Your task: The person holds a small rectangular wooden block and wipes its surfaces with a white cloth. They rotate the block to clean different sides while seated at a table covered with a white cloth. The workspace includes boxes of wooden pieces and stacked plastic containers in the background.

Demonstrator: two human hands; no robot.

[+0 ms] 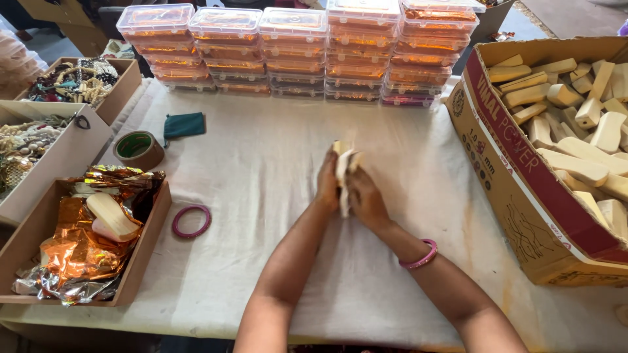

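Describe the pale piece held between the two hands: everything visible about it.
The pale piece looks like light, unpainted wood, much like the blocks in the cardboard box to the right. It stands roughly upright above the white cloth, pressed between the left hand and the right hand. Its top pokes above the fingers; motion blur hides its exact shape and whether it is one piece or two.

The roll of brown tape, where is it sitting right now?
In the head view, the roll of brown tape lies on the white cloth at the left, beside the green pouch and above the tray of orange foil.
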